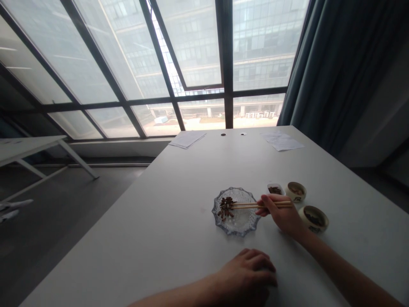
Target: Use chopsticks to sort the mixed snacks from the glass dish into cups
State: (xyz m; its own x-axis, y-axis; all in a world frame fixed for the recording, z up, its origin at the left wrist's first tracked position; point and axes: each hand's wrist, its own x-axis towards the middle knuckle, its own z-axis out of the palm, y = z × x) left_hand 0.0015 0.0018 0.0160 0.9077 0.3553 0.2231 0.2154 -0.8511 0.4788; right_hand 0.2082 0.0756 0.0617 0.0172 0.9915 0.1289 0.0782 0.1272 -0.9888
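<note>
A pair of wooden chopsticks is pinched in my right hand, level over the right rim of a scalloped clear glass plate. Their tips touch a cluster of small dark brown, elongated pieces on the plate's left side; I cannot tell whether one is gripped between them. My left hand rests on the table in front of the plate, fingers loosely bent and slightly apart, with nothing visible in it. Its palm and thumb are hidden.
Behind my right hand stand a small white dish with brown pieces and a round pale bowl. Another bowl with dark contents sits by my right wrist. Papers and more sheets lie at the white table's far end.
</note>
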